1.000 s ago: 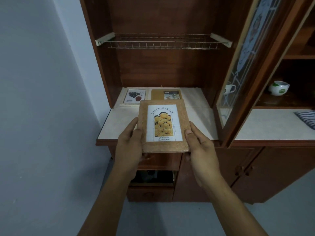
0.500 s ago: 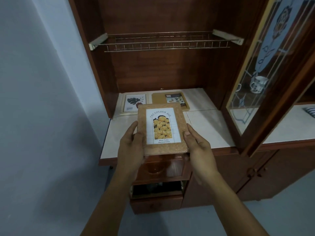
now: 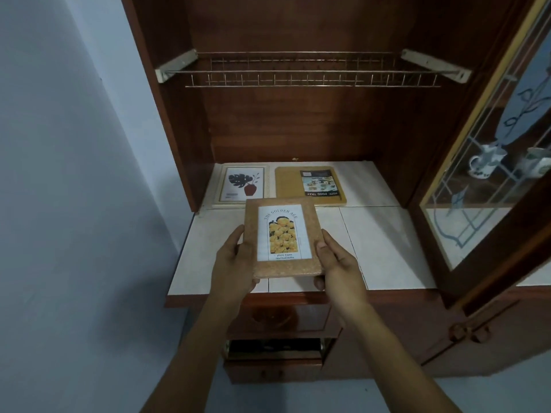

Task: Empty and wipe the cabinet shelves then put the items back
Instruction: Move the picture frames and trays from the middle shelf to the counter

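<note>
Cork photo frame [image 3: 283, 241] held over tiled shelf [image 3: 384, 242], left hand [image 3: 234, 268] gripping left edge, right hand [image 3: 338, 265] gripping right edge, thumbs on top. Behind it, flat on shelf: white frame with leaf print [image 3: 243, 186] at left, food tray [image 3: 310, 186] beside it. Wire rack [image 3: 310, 70] above. Glass door [image 3: 489, 162] open at right, mugs [image 3: 484, 160] visible through it. Drawer [image 3: 274, 350] ajar below.
</note>
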The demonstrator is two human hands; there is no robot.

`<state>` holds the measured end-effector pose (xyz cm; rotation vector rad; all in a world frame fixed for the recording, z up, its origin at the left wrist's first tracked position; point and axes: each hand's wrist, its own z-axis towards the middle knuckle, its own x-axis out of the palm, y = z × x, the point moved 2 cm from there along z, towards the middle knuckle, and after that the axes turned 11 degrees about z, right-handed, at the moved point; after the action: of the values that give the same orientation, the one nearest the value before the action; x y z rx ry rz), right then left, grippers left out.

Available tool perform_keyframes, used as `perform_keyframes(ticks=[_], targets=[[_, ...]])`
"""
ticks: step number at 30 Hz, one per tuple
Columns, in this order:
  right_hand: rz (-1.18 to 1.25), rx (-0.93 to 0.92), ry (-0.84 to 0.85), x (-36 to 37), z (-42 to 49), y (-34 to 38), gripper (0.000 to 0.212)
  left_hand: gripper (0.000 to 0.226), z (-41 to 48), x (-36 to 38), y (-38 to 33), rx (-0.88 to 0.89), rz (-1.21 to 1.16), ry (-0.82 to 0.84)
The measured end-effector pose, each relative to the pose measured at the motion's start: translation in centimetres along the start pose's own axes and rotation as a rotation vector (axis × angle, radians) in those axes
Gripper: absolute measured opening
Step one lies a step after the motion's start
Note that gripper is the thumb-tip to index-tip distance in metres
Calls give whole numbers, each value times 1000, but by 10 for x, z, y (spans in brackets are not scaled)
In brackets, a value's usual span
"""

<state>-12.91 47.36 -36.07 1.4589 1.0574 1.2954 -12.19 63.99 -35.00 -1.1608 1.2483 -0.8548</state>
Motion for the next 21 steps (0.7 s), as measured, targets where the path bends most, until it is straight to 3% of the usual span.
perform_keyframes(ticks=[21], targets=[[-133, 89, 48, 11, 87, -56, 31, 28, 102, 3, 64, -67, 150, 97]])
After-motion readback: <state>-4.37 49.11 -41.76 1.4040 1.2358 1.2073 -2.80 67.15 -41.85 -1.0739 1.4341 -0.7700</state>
